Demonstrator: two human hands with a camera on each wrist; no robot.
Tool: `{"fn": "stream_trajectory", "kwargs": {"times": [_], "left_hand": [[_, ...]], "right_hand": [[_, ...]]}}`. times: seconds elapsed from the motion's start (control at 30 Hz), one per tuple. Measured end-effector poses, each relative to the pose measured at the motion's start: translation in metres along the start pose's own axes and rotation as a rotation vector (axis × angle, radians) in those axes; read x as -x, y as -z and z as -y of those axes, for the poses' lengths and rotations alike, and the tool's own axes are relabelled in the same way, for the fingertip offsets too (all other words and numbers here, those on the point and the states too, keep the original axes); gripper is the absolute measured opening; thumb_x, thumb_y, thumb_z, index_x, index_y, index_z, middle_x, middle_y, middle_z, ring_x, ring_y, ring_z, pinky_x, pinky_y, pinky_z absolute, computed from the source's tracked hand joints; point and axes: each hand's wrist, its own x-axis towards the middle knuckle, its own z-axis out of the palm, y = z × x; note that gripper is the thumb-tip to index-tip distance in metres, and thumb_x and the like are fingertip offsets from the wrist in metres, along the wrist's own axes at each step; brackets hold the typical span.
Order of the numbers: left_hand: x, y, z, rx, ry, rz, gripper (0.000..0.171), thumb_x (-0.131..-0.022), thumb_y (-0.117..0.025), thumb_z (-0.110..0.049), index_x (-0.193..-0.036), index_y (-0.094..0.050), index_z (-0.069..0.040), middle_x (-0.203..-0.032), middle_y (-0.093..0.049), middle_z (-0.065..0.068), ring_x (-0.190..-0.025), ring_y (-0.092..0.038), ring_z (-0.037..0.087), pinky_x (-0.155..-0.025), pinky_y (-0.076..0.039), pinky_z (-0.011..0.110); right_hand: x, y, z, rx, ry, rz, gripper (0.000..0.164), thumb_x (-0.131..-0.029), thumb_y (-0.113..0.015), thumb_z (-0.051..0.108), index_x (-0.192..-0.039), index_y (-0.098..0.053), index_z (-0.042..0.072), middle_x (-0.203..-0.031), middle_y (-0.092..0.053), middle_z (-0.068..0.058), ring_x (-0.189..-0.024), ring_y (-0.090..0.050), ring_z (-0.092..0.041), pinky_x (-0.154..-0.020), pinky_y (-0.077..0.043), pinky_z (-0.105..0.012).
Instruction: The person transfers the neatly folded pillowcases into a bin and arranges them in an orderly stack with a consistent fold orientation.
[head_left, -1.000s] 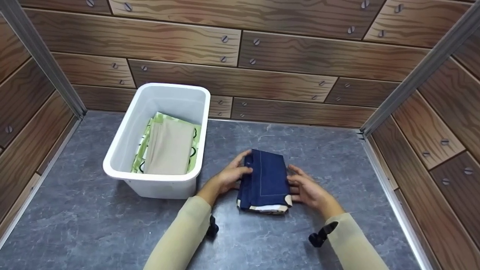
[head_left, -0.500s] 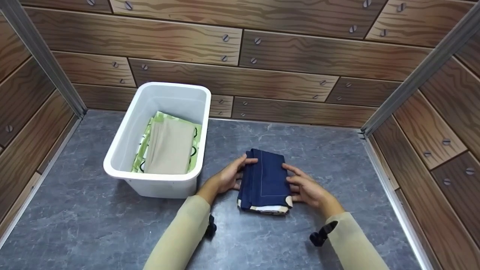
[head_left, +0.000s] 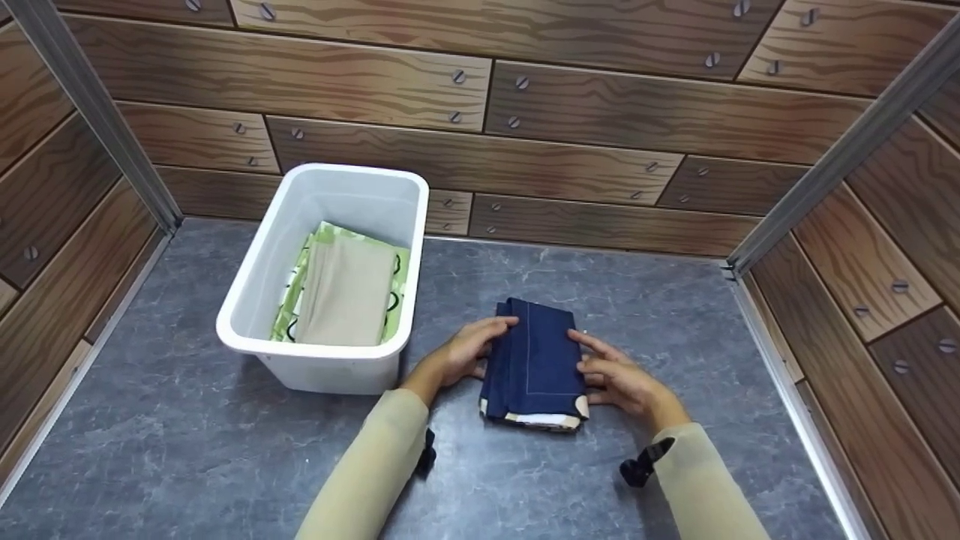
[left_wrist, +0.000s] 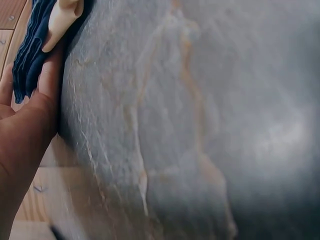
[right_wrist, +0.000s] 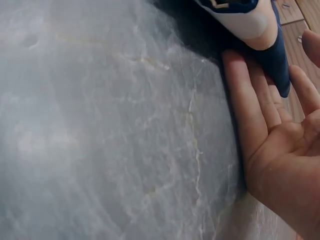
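A folded navy cloth (head_left: 551,356) lies on the grey floor, with pale stitching on top and white and tan layers showing at its near end. At its left edge, my left hand (head_left: 466,351) holds it, a digit over the top and others low beside the layers. In the left wrist view the cloth's layered edge (left_wrist: 31,65) sits between thumb and fingers. My right hand (head_left: 621,381) touches the opposite edge. The right wrist view shows its extended fingers (right_wrist: 245,95) reaching beneath the cloth, the thumb apart from it.
Left of the hands stands a white plastic bin (head_left: 330,367). Inside it a folded beige cloth (head_left: 351,292) rests on a green patterned cloth (head_left: 401,262). Wood-print walls (head_left: 570,112) enclose the marbled grey floor (head_left: 660,300) at the back and both sides.
My left hand's upper digit has shifted forward along the cloth's top, and my right fingers have come closer against its right edge. The cloth stays on the floor; the head view has drifted slightly.
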Motion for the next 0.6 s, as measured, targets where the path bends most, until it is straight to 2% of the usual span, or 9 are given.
{"fn": "stream_trajectory", "kwargs": {"times": [0.17, 0.3, 0.6], "left_hand": [[-0.0004, 0.0013, 0.0056, -0.006, -0.055, -0.001, 0.051, -0.096, -0.064, -0.013, -0.146, -0.052, -0.019, -0.145, -0.044, 0.015, -0.105, -0.067, 0.030, -0.075, -0.061, 0.044], [-0.0021, 0.0005, 0.0077, -0.006, -0.078, -0.017, 0.056, -0.092, -0.068, -0.003, -0.144, -0.054, -0.017, -0.139, -0.047, 0.016, -0.095, -0.070, 0.028, -0.072, -0.062, 0.044], [-0.0021, -0.0048, 0.0078, -0.042, -0.069, -0.051, 0.063, -0.086, -0.071, 0.005, -0.143, -0.054, -0.016, -0.144, -0.046, 0.016, -0.105, -0.067, 0.029, -0.082, -0.060, 0.042]], "right_hand": [[-0.0017, 0.0017, -0.0020, 0.011, 0.010, 0.009, 0.081, -0.092, -0.066, 0.008, -0.159, -0.025, 0.031, -0.156, -0.031, -0.017, -0.119, -0.060, -0.030, -0.092, -0.056, -0.051], [-0.0028, 0.0042, -0.0028, 0.022, 0.034, 0.033, 0.086, -0.090, -0.069, 0.004, -0.159, -0.025, 0.030, -0.151, -0.040, -0.018, -0.119, -0.061, -0.032, -0.092, -0.056, -0.050], [-0.0030, 0.0081, -0.0070, 0.010, 0.056, 0.046, 0.086, -0.090, -0.070, 0.001, -0.158, -0.027, 0.029, -0.148, -0.040, -0.015, -0.120, -0.061, -0.033, -0.094, -0.054, -0.053]]}}
